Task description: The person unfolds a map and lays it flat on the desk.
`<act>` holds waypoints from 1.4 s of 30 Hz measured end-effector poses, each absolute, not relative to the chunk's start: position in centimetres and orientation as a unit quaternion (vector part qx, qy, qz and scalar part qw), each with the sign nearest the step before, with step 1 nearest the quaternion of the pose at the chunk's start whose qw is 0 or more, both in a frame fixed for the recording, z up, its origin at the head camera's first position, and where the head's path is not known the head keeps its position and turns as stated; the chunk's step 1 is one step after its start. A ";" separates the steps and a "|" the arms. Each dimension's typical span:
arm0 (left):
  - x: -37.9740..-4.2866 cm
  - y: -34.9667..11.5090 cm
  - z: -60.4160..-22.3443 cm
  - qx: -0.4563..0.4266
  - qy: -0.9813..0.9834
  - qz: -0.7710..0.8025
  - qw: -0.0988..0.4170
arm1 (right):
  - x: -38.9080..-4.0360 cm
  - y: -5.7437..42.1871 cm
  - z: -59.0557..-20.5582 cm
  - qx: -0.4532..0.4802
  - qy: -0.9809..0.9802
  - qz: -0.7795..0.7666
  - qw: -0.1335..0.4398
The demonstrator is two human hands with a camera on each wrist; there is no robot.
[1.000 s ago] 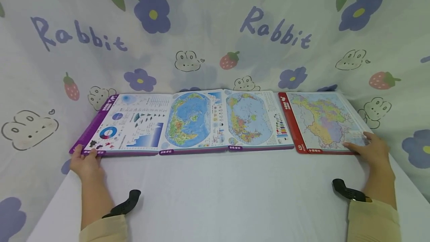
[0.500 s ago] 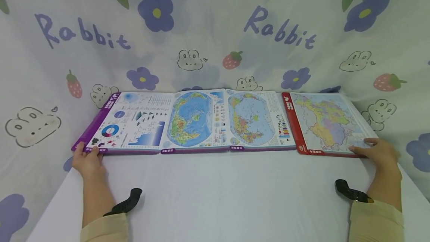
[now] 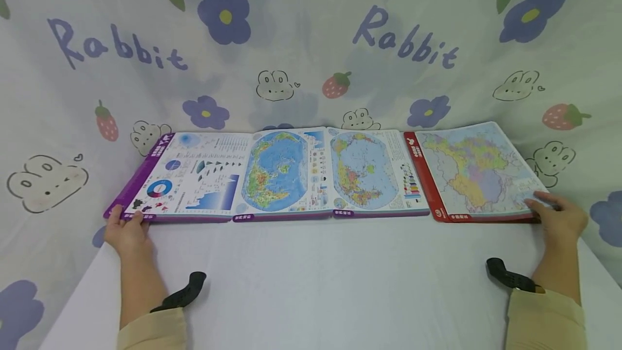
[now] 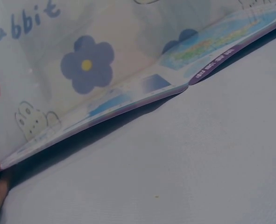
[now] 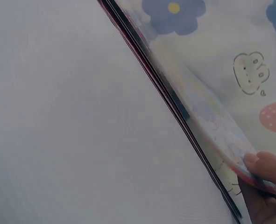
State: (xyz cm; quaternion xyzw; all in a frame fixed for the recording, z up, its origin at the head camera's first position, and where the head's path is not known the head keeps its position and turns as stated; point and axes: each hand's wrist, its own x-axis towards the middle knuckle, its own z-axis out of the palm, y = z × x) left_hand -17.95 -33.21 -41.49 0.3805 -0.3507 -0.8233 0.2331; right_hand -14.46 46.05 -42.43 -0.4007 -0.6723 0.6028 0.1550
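In the head view, a purple-edged folding map (image 3: 272, 172) lies spread in three panels, two with world maps and one with charts. My left hand (image 3: 127, 239) grips its near left corner; the left wrist view shows that panel's edge (image 4: 105, 116) raised over a dark shadow. To the right sits a red-edged folding map (image 3: 466, 172) with a coloured map on its top panel. My right hand (image 3: 561, 223) pinches that panel's near right corner. In the right wrist view the top panel (image 5: 217, 130) is tilted up, apart from the dark-edged layers (image 5: 184, 126) beneath.
Both maps lie on a white tabletop (image 3: 320, 280), their far edges close to a cloth backdrop (image 3: 301, 31) printed with rabbits, flowers and strawberries. A black device (image 3: 182, 296) is worn on the left wrist, and another black device (image 3: 510, 277) on the right.
The red-edged map's top panel has lifted at its right side, its far right corner now higher. My right hand has shifted a little to the right with it. My left hand keeps its grip.
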 end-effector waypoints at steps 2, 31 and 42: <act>-18.0 -33.3 -41.5 0.384 -0.347 -0.824 0.232 | -14.6 46.1 -42.8 -0.391 -0.613 0.660 0.190; -17.5 -31.5 -39.9 0.417 -0.492 -0.723 0.249 | -15.8 46.1 -45.0 -0.350 -0.554 0.738 0.161; -18.6 -27.9 -38.9 0.302 -0.579 -0.744 0.145 | -15.5 46.6 -45.2 -0.365 -0.556 0.733 0.144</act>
